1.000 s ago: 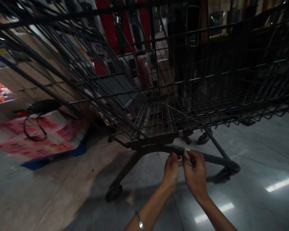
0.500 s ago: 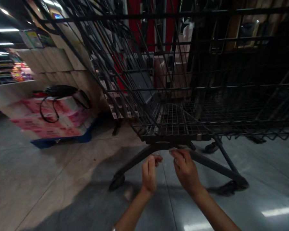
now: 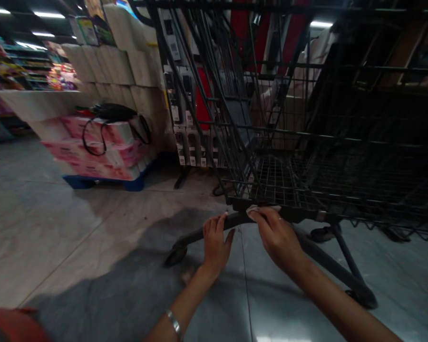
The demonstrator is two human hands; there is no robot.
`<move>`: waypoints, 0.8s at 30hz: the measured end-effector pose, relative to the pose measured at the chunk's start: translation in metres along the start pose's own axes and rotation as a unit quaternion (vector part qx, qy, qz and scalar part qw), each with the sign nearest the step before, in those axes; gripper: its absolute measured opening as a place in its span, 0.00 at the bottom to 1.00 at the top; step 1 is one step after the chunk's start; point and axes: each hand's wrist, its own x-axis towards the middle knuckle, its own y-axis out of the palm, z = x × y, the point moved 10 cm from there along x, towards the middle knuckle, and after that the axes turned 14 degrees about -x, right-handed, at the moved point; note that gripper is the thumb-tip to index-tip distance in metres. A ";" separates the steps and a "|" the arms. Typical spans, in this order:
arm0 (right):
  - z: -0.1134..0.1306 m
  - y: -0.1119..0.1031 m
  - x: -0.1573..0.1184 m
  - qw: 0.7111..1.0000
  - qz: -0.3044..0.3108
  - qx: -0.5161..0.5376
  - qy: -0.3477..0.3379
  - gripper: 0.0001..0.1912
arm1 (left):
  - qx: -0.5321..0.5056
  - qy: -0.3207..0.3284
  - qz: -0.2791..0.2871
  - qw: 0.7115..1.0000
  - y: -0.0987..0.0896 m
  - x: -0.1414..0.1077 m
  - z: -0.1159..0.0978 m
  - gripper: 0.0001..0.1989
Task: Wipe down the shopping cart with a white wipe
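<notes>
A black wire shopping cart (image 3: 303, 214) fills the upper right, its curved lower leg (image 3: 196, 236) reaching down to a caster wheel at the left. My right hand (image 3: 276, 237) is closed on a small pale cloth (image 3: 252, 212), pressed against the bar under the basket. Most of the cloth is hidden by the fingers. To its left, my left hand (image 3: 216, 242) is open, fingertips touching the cart's leg and thumb held apart. A metal bracelet (image 3: 173, 323) circles my left wrist.
Pink-and-white packs (image 3: 100, 159) stand on a blue pallet (image 3: 133, 184), with a black strapped bag (image 3: 114, 113) on top. Behind the cart hangs a rack of packaged goods (image 3: 192, 147). Something red (image 3: 14, 325) shows at the lower left on the tiled floor.
My left hand has turned and opened out onto the cart's leg. My right hand has brought the cloth against the bar. The view has shifted left, and the red thing has appeared.
</notes>
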 end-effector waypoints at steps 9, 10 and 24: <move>0.001 0.006 -0.044 0.995 0.044 -0.050 -0.078 0.18 | 0.018 0.001 0.026 0.999 0.001 -0.001 0.003 0.19; 0.000 0.006 -0.049 0.994 0.052 -0.049 -0.083 0.18 | 0.017 0.000 0.027 0.999 0.001 -0.001 0.004 0.19; 0.080 0.041 0.016 0.986 0.032 -0.009 -0.163 0.18 | -0.008 -0.020 0.022 1.000 0.003 -0.003 0.009 0.15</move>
